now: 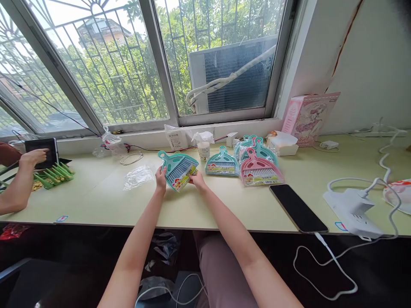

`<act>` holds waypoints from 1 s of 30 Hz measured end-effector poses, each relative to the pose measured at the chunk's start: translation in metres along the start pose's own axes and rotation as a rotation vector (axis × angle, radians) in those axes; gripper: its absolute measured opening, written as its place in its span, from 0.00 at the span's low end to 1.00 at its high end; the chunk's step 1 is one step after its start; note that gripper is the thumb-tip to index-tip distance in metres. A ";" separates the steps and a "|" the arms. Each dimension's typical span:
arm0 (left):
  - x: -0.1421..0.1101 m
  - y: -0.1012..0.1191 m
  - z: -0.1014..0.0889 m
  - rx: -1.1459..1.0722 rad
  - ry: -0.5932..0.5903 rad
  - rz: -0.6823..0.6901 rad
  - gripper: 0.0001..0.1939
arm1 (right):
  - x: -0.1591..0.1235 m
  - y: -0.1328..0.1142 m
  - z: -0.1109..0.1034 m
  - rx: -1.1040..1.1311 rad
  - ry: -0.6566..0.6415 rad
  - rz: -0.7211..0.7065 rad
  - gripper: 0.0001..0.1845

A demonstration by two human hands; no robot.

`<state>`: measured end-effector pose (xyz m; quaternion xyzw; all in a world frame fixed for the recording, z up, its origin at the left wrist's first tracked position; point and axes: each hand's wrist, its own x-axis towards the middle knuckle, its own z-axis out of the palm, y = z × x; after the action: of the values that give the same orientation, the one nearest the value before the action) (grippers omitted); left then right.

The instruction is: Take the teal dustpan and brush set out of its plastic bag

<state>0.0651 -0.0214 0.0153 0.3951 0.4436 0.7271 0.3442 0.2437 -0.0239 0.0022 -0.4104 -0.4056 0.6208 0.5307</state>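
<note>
Between my hands, tilted above the table, is a teal dustpan and brush set (175, 166) with a yellow-green printed label. My left hand (161, 179) is closed on its left edge near the handle. At the lower right corner, by the label, my right hand (197, 179) grips it with the fingers partly hidden. Just right stands another teal dustpan and brush set (222, 161). Beside that, a pink dustpan set (259, 167) in clear wrap leans in front of more teal sets (265, 152). A flat clear plastic bag (138, 177) lies left of my hands.
A black phone (298, 207) with a cable and a white power strip (351, 209) lie at the right front edge. Behind stand a cup (203, 149), a tissue pack (282, 143) and a pink box (310, 119). At far left, another person's hand (34, 157) touches a tablet (41, 149).
</note>
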 end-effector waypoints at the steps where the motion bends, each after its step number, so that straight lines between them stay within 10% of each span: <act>1: 0.001 0.000 -0.001 0.038 0.031 0.041 0.07 | 0.001 0.001 -0.001 -0.070 0.027 0.000 0.09; 9: -0.004 0.008 -0.005 0.442 0.275 0.324 0.16 | -0.014 -0.006 -0.016 -0.987 0.094 -0.211 0.25; 17: -0.015 0.013 -0.001 0.575 0.288 0.540 0.22 | -0.030 -0.013 -0.006 -1.195 0.245 -0.444 0.31; 22: -0.031 0.007 0.003 0.784 -0.019 0.794 0.24 | -0.031 -0.012 0.005 -0.968 0.132 -0.768 0.20; 30: -0.039 -0.005 0.009 0.907 -0.350 1.105 0.22 | -0.020 -0.010 0.002 -0.670 0.273 -0.779 0.07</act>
<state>0.0914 -0.0490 0.0034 0.7750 0.3754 0.4658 -0.2038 0.2471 -0.0432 0.0134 -0.4535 -0.6314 0.1549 0.6097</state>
